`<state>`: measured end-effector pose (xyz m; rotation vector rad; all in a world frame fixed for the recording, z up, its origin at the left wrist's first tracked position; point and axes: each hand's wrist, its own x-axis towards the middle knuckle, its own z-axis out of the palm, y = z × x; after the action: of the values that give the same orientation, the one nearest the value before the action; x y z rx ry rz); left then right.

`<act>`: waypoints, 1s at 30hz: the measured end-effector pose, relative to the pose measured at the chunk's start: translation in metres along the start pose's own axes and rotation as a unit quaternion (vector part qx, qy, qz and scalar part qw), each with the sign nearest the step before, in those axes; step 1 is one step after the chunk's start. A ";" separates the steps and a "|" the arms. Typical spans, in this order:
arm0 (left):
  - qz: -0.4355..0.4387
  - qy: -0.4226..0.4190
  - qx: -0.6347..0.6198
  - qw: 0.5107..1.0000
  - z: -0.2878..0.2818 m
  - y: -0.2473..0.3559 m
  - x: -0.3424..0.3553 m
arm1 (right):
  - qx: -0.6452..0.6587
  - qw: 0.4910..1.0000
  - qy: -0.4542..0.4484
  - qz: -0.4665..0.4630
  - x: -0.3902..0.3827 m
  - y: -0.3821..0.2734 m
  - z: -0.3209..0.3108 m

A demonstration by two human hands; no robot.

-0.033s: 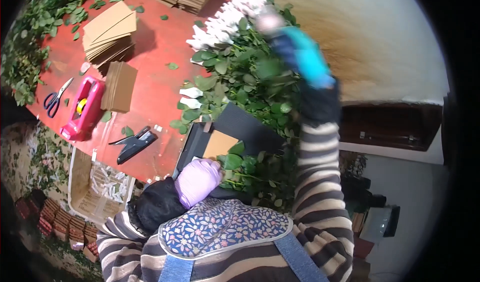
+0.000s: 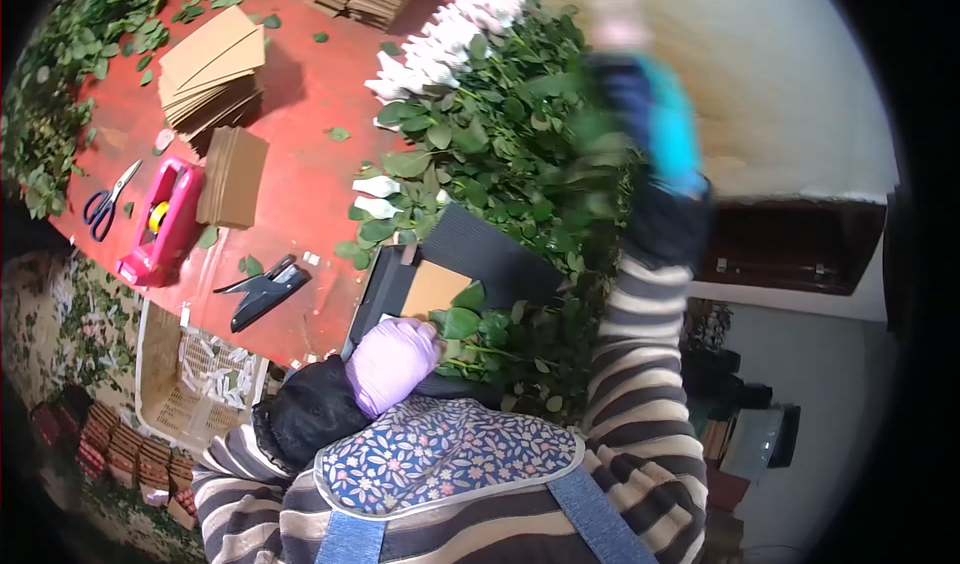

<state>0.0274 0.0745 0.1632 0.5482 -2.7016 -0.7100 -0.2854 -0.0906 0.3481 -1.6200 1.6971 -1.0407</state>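
My left hand (image 2: 395,364), in a lilac glove, is closed at the edge of a black ridged board (image 2: 490,254), with its fingertips against leafy green stems (image 2: 480,334). A tan cardboard piece (image 2: 440,292) lies on the board beside it. My right hand (image 2: 650,114), in a teal and navy glove, is stretched far out to the right of a large heap of leafy flower stems (image 2: 500,134). Motion smears its fingers, and green leaves blur beside it; whether it holds a stem is hidden. White-wrapped flower heads (image 2: 450,39) line the heap's left side.
On the red table (image 2: 310,184) are a black stapler (image 2: 268,294), a pink tape dispenser (image 2: 165,219), scissors (image 2: 110,202) and cardboard stacks (image 2: 232,176). A cream plastic basket (image 2: 155,364) stands below the table's edge. A wall (image 2: 770,94) rises at the right.
My right hand has moved right and slightly up, away from the wrapped flower heads, with blurred leaves beside it. My left hand stays at the stems.
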 end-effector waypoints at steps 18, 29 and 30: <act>-0.051 0.025 -0.080 0.995 0.021 -0.016 -0.002 | -0.475 0.844 -0.159 -0.192 -0.168 -0.093 0.040; -0.032 -0.068 -0.086 0.994 0.021 -0.011 -0.005 | -0.325 0.891 -0.317 -0.017 -0.238 0.083 0.121; -0.064 -0.082 -0.111 0.988 0.023 -0.011 -0.006 | -0.327 0.896 -0.301 -0.010 -0.240 0.080 0.122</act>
<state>0.0279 0.0774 0.1372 0.6357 -2.7042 -1.1200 -0.2026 0.1253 0.1893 -2.0712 1.6512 0.1049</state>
